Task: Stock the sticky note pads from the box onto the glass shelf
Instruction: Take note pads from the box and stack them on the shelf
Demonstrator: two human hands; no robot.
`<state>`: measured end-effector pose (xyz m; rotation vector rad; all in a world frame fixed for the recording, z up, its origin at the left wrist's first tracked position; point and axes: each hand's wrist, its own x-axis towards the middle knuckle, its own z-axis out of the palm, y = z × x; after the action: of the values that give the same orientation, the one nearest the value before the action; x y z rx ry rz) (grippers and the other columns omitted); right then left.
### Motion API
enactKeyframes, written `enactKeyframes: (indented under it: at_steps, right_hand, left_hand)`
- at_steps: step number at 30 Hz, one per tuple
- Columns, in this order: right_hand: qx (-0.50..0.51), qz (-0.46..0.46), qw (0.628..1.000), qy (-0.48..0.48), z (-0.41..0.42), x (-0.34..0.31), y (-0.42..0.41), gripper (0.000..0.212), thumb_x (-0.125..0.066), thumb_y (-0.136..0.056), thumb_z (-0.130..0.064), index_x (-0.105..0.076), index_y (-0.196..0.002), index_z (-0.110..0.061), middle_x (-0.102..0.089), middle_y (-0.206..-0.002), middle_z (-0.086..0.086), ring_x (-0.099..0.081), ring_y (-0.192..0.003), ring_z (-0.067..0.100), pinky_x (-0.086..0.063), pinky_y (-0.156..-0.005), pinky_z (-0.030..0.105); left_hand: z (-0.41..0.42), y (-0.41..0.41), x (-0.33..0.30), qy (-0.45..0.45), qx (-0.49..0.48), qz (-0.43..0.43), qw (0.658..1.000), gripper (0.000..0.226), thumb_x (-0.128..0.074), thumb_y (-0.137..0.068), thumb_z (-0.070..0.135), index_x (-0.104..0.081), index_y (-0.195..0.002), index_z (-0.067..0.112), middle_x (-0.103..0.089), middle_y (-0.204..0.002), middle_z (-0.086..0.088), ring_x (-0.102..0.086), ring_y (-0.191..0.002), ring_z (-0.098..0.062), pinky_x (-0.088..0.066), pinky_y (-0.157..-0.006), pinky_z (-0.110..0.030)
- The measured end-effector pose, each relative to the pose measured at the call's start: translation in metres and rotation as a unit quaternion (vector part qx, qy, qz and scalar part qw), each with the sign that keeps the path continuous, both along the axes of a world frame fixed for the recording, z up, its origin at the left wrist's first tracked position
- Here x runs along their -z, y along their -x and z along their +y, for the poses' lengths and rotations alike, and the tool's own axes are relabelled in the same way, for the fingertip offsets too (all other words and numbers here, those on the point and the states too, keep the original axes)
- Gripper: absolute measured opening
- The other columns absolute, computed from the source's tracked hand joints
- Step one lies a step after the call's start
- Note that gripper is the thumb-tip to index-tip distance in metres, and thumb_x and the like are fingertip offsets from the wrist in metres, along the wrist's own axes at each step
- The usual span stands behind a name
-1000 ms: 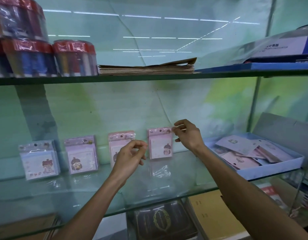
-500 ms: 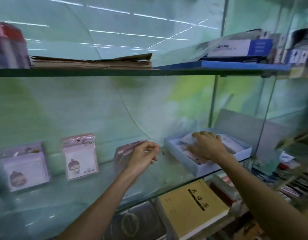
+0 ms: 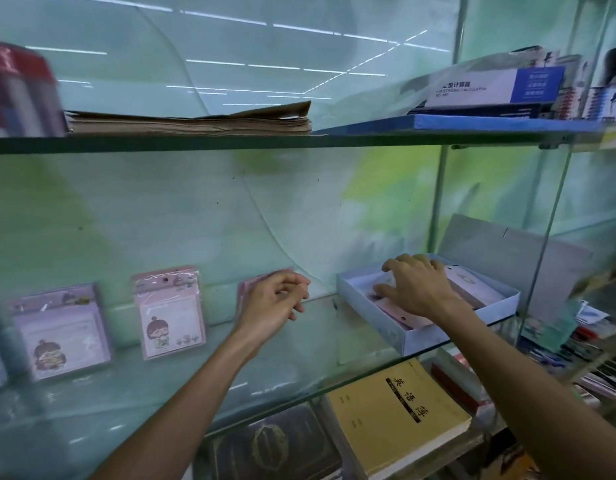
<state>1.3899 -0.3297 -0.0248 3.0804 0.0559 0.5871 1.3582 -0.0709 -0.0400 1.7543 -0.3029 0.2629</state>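
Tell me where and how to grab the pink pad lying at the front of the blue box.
The pink pad lies flat and low in the blue box, under the right hand. Probably best to come from above, over the open top, and pinch the near short edge, thumb beneath, since the walls block any sideways approach.

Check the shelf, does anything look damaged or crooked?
Yes. A long curved crack runs down the glass back panel behind the standing sticky note pads. The pads themselves stand upright in a row.
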Motion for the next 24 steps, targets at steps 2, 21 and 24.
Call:
enactKeyframes:
  at_steps: [2,21,24]
  right_hand:
    - [-0.001,-0.005,1.0,0.005,0.008,-0.001,-0.001,0.051,-0.052,-0.088,-0.054,-0.053,-0.13,-0.025,-0.054,-0.137,0.004,-0.046,-0.125,0.032,-0.03,-0.105,0.052]
    - [0.021,0.003,0.999,-0.035,0.0,0.0,0.006,0.046,-0.058,-0.085,-0.055,-0.058,-0.121,-0.027,-0.062,-0.128,0.003,-0.058,-0.112,0.03,-0.046,-0.091,0.045]
    - [0.012,-0.037,0.998,-0.049,-0.005,-0.002,0.013,0.043,-0.063,-0.084,-0.05,-0.062,-0.117,-0.022,-0.064,-0.121,0.005,-0.061,-0.105,0.03,-0.048,-0.081,0.039]
  left_hand:
    - [0.012,-0.003,-0.004,0.006,-0.01,-0.006,1.0,0.012,-0.059,-0.093,0.007,-0.067,-0.092,0.016,-0.066,-0.084,-0.006,-0.063,-0.067,-0.018,-0.05,-0.063,-0.032]
    - [0.02,-0.003,-0.015,0.041,-0.017,-0.02,0.999,0.011,-0.057,-0.094,0.005,-0.067,-0.099,0.006,-0.061,-0.081,-0.004,-0.062,-0.06,-0.019,-0.051,-0.053,-0.031]
    - [0.011,-0.001,-0.015,0.035,-0.003,-0.021,0.999,0.012,-0.057,-0.094,0.008,-0.067,-0.101,0.006,-0.063,-0.083,-0.003,-0.063,-0.062,-0.017,-0.052,-0.054,-0.029]
